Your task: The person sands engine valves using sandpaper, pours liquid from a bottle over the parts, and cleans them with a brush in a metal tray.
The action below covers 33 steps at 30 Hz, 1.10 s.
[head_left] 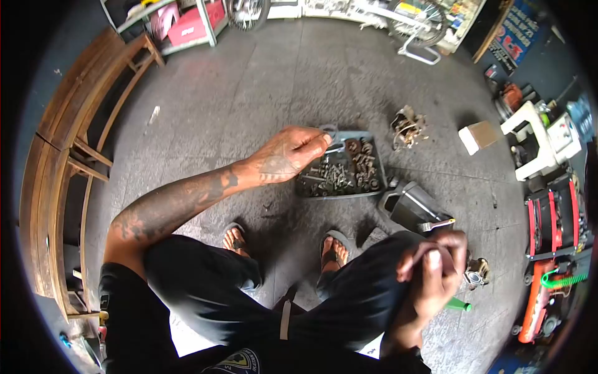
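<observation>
My left hand (pixel 289 154) is raised over the left side of a grey tray (pixel 339 197), its thumb and index finger pinched together. A small, blurred, ring-like shape (pixel 330 129) shows at those fingertips, too unclear to name. Bolts and small metal parts (pixel 336 176) lie in the tray, with larger round parts (pixel 365 165) on its right side. Above my right knee, my right hand (pixel 435 268) is curled with its fingers drawn in; whatever it may hold is hidden.
A dark container (pixel 412 204) stands right of the tray. Beyond are a tangled metal part (pixel 408 127) and a cardboard box (pixel 478 136). A wooden bench (pixel 68 143) runs along the left. On the right are a white stool (pixel 536 140) and a red tool box (pixel 553 218).
</observation>
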Each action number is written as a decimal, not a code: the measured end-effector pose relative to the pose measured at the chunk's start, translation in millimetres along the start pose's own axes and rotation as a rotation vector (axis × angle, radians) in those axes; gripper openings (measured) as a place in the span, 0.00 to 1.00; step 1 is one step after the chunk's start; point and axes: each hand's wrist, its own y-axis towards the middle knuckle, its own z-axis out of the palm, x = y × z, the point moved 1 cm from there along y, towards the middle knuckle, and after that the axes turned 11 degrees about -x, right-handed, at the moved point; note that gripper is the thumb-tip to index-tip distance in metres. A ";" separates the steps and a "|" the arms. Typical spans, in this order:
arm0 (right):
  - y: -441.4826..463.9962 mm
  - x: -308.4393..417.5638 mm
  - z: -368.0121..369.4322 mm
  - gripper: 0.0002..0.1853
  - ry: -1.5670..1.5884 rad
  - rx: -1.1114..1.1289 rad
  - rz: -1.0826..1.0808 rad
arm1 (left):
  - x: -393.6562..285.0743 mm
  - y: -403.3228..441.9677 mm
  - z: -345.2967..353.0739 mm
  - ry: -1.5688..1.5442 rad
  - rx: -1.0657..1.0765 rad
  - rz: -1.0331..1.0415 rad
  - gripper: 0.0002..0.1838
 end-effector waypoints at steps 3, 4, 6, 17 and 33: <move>-2.6 2.2 -4.9 0.09 0.106 0.105 -0.003 | -59.3 -14.5 1.4 0.181 -0.065 0.021 0.28; -5.4 4.4 -5.4 0.09 0.084 0.106 -0.003 | -73.4 -19.6 2.9 0.216 -0.129 0.039 0.29; -8.6 7.2 -4.1 0.09 0.116 0.077 -0.033 | -83.8 -19.1 10.4 0.149 -0.140 0.037 0.30; 8.6 15.3 1.4 0.07 0.010 0.006 -0.040 | -116.2 -40.0 18.4 -0.547 -0.041 0.197 0.21; 118.3 37.8 134.0 0.07 0.024 0.458 -0.133 | -88.6 -13.0 -28.0 -0.861 -0.242 0.191 0.14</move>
